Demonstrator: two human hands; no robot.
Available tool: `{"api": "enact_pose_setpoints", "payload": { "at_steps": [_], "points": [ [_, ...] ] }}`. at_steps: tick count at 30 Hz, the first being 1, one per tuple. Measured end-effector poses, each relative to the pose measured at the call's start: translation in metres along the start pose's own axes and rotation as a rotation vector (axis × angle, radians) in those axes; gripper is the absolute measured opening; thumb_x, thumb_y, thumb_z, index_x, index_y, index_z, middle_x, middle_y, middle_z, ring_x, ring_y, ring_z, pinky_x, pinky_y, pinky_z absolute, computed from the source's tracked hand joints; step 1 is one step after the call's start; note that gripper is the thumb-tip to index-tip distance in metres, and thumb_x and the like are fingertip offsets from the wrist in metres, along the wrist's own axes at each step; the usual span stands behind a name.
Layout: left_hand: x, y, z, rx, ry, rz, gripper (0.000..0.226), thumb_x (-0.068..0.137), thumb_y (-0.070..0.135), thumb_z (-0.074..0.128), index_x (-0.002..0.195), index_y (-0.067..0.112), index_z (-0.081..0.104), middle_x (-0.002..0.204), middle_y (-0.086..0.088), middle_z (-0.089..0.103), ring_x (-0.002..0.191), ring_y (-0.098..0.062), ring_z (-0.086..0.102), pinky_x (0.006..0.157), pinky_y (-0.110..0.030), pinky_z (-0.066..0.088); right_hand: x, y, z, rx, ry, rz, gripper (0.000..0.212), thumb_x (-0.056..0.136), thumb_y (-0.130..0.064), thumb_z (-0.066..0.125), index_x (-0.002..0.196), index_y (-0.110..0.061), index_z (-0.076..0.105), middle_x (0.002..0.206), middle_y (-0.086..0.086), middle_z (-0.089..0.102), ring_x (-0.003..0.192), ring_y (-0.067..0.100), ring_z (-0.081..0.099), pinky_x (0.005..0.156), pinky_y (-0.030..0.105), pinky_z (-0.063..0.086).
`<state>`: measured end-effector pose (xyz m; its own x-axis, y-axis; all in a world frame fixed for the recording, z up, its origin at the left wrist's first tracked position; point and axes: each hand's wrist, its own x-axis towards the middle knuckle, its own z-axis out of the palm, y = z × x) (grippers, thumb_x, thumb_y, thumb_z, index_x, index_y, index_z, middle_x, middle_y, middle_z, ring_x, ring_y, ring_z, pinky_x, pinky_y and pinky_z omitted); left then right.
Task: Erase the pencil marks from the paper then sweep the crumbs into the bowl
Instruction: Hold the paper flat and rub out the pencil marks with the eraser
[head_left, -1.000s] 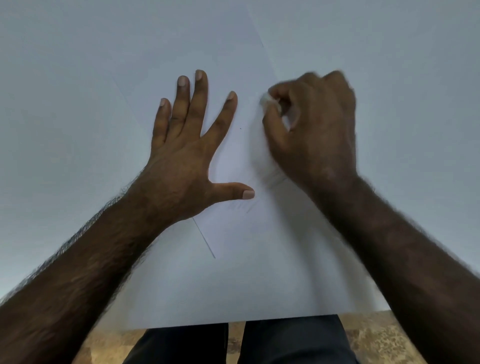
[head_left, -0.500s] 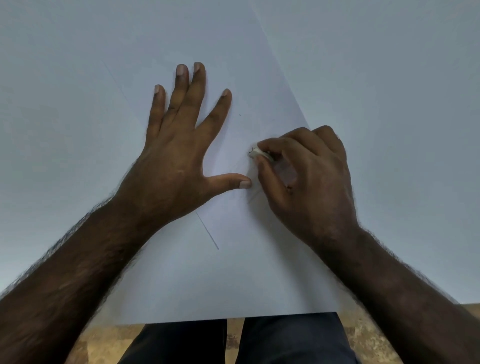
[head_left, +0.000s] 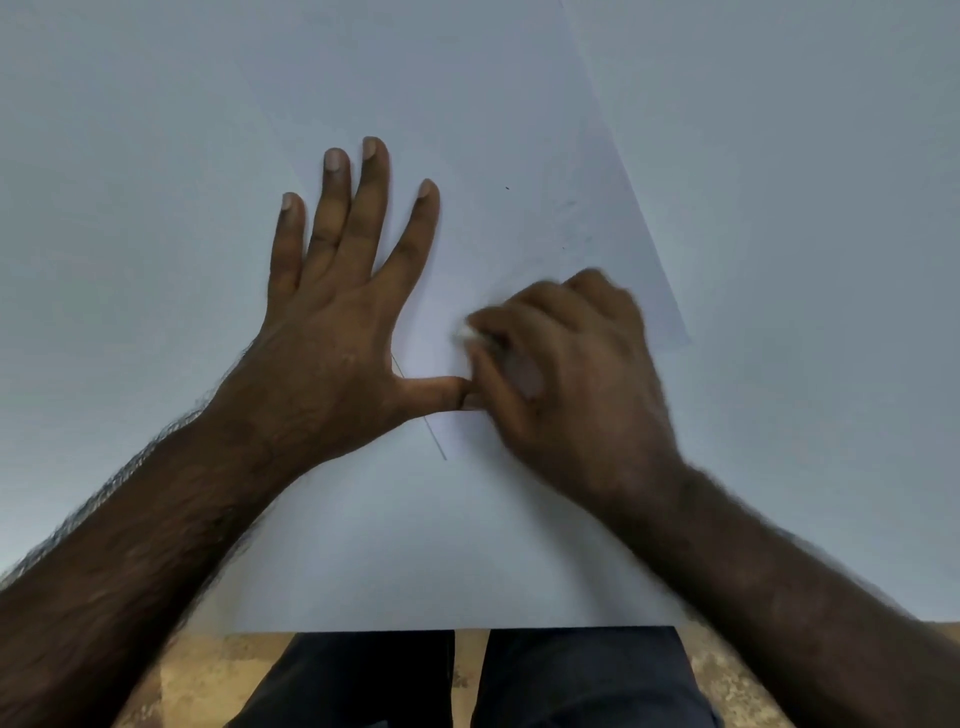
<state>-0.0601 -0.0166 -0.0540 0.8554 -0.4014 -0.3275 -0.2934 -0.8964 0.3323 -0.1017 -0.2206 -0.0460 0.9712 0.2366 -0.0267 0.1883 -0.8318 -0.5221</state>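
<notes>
A white sheet of paper lies at a slant on the pale table. My left hand presses flat on the paper, fingers spread and thumb out to the right. Blurred by motion, my right hand is closed around a small white eraser, whose tip touches the paper just above my left thumb. A thin pencil line runs diagonally out from under my left thumb. Faint grey smudges and dark crumbs dot the paper beyond my right hand. No bowl is in view.
The table's near edge runs along the bottom of the view, with dark trousers and a brown speckled floor below it. The paper's right corner lies beside my right hand.
My right hand has drawn the eraser down the paper towards me, from near my left fingertips to just above my left thumb. My left hand has stayed flat in place.
</notes>
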Motion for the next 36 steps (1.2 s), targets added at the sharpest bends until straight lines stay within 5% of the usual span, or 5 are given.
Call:
{"api": "enact_pose_setpoints", "payload": {
  "at_steps": [5,10,16,22,36],
  "points": [
    [0.001,0.0,-0.003,-0.014,-0.039,-0.012,0.14,0.067,0.106,0.037,0.17,0.024,-0.011,0.176,-0.012,-0.024,0.162,-0.032,-0.026,0.131,-0.057,-0.011,0.033,0.031,-0.015,-0.055,0.23,0.21,0.013,0.101,-0.03,0.068,0.101,-0.022,0.078,0.093,-0.002,0.074,0.088,0.032,0.063,0.089,0.041,0.043],
    [0.001,0.001,-0.002,-0.003,-0.03,-0.012,0.135,0.071,0.104,0.034,0.171,0.023,-0.007,0.177,-0.013,-0.021,0.163,-0.032,-0.023,0.131,-0.06,-0.007,-0.006,-0.012,0.0,0.018,-0.066,0.001,0.018,0.1,-0.03,0.069,0.107,-0.017,0.078,0.099,0.004,0.076,0.092,0.029,0.065,0.085,0.045,0.05],
    [0.002,0.0,-0.003,-0.016,-0.05,-0.015,0.14,0.067,0.106,0.038,0.17,0.025,-0.012,0.176,-0.011,-0.025,0.162,-0.031,-0.026,0.131,-0.059,-0.009,0.038,0.031,-0.014,-0.085,0.218,0.194,0.014,0.1,-0.029,0.066,0.099,-0.022,0.079,0.092,-0.003,0.073,0.088,0.031,0.062,0.087,0.042,0.042],
    [0.0,0.002,-0.001,-0.005,-0.028,-0.01,0.135,0.072,0.105,0.032,0.171,0.022,-0.006,0.177,-0.014,-0.02,0.163,-0.032,-0.023,0.131,-0.059,-0.007,-0.005,-0.011,0.002,0.009,-0.047,-0.016,0.018,0.1,-0.031,0.069,0.107,-0.017,0.079,0.098,0.004,0.076,0.092,0.029,0.065,0.085,0.044,0.049],
    [0.0,0.001,0.0,-0.007,-0.049,-0.009,0.139,0.068,0.106,0.038,0.17,0.025,-0.01,0.176,-0.012,-0.024,0.162,-0.031,-0.026,0.131,-0.059,-0.008,0.018,0.016,-0.008,-0.039,0.084,0.026,0.013,0.098,-0.027,0.07,0.104,-0.019,0.079,0.094,0.0,0.073,0.089,0.031,0.062,0.084,0.045,0.046]
  ]
}}
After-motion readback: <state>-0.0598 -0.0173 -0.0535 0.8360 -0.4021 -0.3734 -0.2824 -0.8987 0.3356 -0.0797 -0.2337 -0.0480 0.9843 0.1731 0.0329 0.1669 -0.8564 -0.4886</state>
